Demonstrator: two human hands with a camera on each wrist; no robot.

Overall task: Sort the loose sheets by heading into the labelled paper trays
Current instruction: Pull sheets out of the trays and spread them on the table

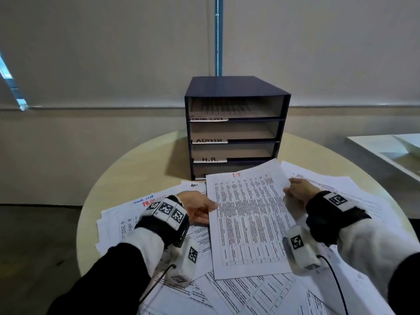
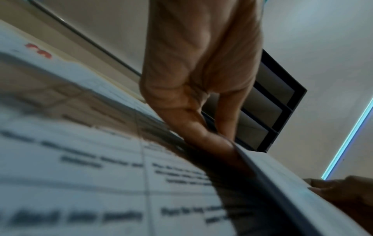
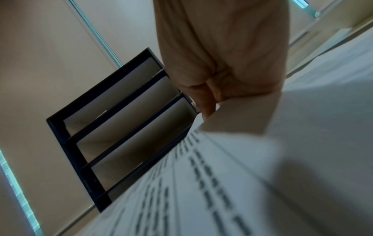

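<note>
Heading for filing, the IT sheet [image 1: 247, 221] is pinched at both side edges by the left hand [image 1: 197, 210] and right hand [image 1: 300, 189], above the pile at 6 o'clock of the trays [image 1: 234, 128]; the bottom tray, its label hidden, is judged next.

Left hand [image 1: 197, 208] and right hand [image 1: 298, 189] held apart, palms inward, fingers pinching; wrists strapped with tagged cameras.
</note>
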